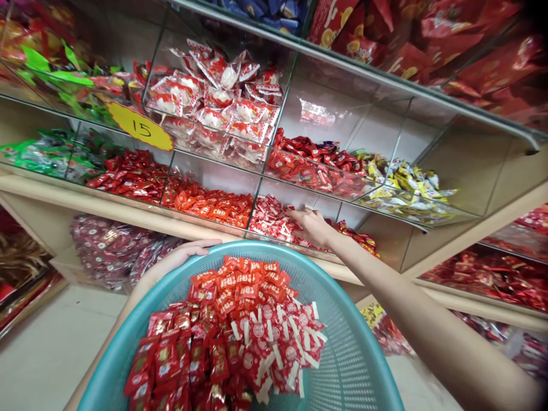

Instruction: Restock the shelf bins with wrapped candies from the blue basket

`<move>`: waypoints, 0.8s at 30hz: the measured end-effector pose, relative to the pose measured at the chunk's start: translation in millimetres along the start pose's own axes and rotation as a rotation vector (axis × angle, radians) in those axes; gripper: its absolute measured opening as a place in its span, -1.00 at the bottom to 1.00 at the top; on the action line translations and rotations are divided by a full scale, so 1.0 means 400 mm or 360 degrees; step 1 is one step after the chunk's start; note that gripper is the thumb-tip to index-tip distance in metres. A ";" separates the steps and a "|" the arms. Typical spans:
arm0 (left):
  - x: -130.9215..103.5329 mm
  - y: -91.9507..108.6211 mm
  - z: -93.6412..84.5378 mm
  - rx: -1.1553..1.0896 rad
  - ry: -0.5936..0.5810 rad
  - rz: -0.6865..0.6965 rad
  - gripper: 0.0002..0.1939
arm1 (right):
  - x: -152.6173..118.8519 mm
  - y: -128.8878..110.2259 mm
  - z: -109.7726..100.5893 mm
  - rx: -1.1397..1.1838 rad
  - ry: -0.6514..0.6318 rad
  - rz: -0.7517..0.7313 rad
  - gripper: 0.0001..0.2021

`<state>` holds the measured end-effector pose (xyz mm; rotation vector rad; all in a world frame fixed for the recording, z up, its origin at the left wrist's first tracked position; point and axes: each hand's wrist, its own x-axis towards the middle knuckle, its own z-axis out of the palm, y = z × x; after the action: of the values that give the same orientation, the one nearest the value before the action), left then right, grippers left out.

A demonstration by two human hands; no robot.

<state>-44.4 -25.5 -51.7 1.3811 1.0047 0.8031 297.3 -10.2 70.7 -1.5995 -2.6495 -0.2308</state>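
My left hand [188,251] holds the far left rim of a teal plastic basket [359,342], its forearm running along the basket's outer side. Inside lie orange-red wrapped candies [242,282], darker red and gold wrapped candies [180,354] and red-and-white wrapped candies [278,337], grouped by kind. My right hand [311,225] reaches past the basket into a shelf compartment of red-and-white wrapped candies [272,220]. Its fingers are bent down among them, with the tips partly hidden.
Clear-fronted glass shelves [205,225] hold more sweets, with dividers between compartments. A yellow price tag [139,125] reading 15 hangs at the upper left. The upper shelf edge [363,68] juts out above. Bagged goods [115,245] sit below, over a pale floor [64,337].
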 end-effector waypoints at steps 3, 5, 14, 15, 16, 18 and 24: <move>0.002 -0.002 -0.002 0.0040 -0.0010 -0.0018 -0.49 | -0.002 0.004 0.006 -0.0026 0.0003 -0.0019 -0.47; -0.001 0.001 -0.002 0.0081 0.0004 -0.0013 -0.49 | -0.002 0.010 0.013 -0.0025 0.0017 -0.0019 -0.49; -0.007 0.017 0.007 0.0017 -0.0038 -0.0031 -0.54 | -0.006 0.016 0.014 0.0091 0.0011 0.0022 -0.50; -0.006 0.017 0.008 -0.0003 -0.0049 -0.0038 -0.54 | -0.005 0.017 0.014 0.0108 0.0005 0.0026 -0.50; -0.005 0.017 0.008 -0.0017 -0.0057 -0.0044 -0.54 | -0.004 0.017 0.013 0.0121 0.0001 0.0033 -0.49; -0.005 0.016 0.007 -0.0020 -0.0055 -0.0047 -0.54 | -0.003 0.020 0.014 0.0132 -0.0009 0.0065 -0.48; -0.003 0.010 -0.001 0.0078 -0.0043 -0.0016 -0.52 | -0.008 0.028 0.007 0.0219 -0.0005 0.0100 -0.50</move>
<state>-44.9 -26.2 -47.7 1.4240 1.0154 0.7551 308.9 -7.4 68.7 -1.6368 -2.5499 -0.0427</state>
